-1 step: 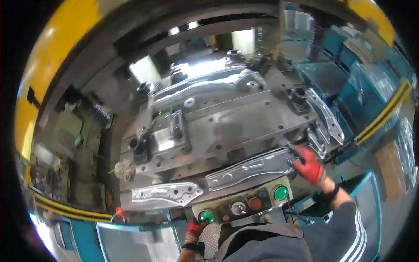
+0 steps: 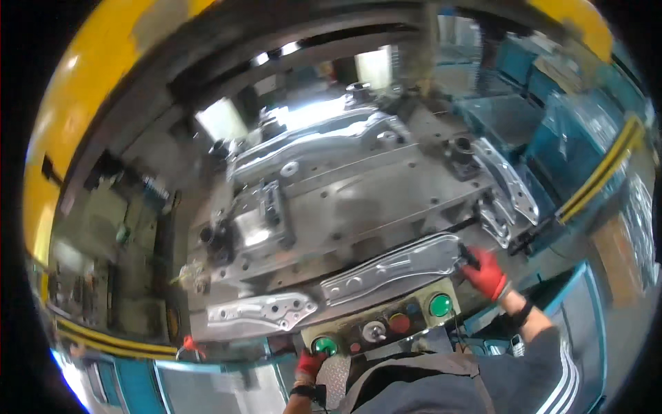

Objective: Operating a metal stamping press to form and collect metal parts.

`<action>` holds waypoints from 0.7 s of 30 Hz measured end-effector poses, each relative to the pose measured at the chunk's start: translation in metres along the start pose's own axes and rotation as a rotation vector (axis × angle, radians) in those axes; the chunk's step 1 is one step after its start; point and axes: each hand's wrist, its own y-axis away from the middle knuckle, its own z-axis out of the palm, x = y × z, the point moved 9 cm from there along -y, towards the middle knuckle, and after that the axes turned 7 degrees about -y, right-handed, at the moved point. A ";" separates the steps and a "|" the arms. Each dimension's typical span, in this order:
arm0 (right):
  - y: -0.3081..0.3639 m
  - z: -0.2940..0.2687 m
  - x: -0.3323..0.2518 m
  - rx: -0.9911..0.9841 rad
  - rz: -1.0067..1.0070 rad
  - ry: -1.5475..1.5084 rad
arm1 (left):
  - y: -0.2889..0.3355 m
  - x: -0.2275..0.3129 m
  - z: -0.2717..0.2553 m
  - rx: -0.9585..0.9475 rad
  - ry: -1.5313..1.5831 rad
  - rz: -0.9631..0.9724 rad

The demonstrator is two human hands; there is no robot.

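My left hand [image 2: 310,364], in a red glove with dark fingertips, rests at the left green push button [image 2: 325,346] of a control box [image 2: 372,331]. A dark fingertip lies on the button's edge; the other fingers do not show clearly. My right hand [image 2: 487,273], in a matching glove, is at the right end of a long pressed metal panel [image 2: 389,269]. Its dark fingertips point at that end, apart and somewhat blurred, with no firm grip visible. Left of the panel lies a shorter metal bracket [image 2: 262,312] with holes. The right green button [image 2: 440,304] sits below my right hand.
Beyond the panels is a press die [image 2: 358,200] with round posts and a shiny formed part [image 2: 317,141]. More metal brackets [image 2: 507,179] lie at its right edge. Yellow-black bars [image 2: 603,169] flank the press. Teal carts [image 2: 579,324] stand nearby, and a cardboard box [image 2: 617,265] is at right.
My right hand has drawn slightly nearer to me along the panel's right end. My left hand stays at the left green button. The whole view has shifted a little.
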 end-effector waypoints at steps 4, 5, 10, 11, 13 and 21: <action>0.071 0.101 0.216 -0.360 0.480 -0.182 | -0.036 0.033 0.025 -0.116 0.031 -0.046; 0.070 0.148 0.260 -0.410 0.372 -0.095 | -0.050 0.052 0.030 -0.125 0.033 -0.039; 0.069 0.153 0.277 0.022 0.412 0.035 | -0.113 0.210 0.058 -0.154 -0.095 0.117; 0.069 0.150 0.263 -0.041 0.417 0.020 | -0.117 0.229 0.060 -0.153 -0.116 0.136; 0.068 0.131 0.201 -0.210 0.401 -0.001 | -0.119 0.254 0.063 -0.157 -0.138 0.163; 0.060 0.121 0.199 -0.307 0.403 0.091 | -0.116 0.292 0.082 -0.143 -0.111 0.198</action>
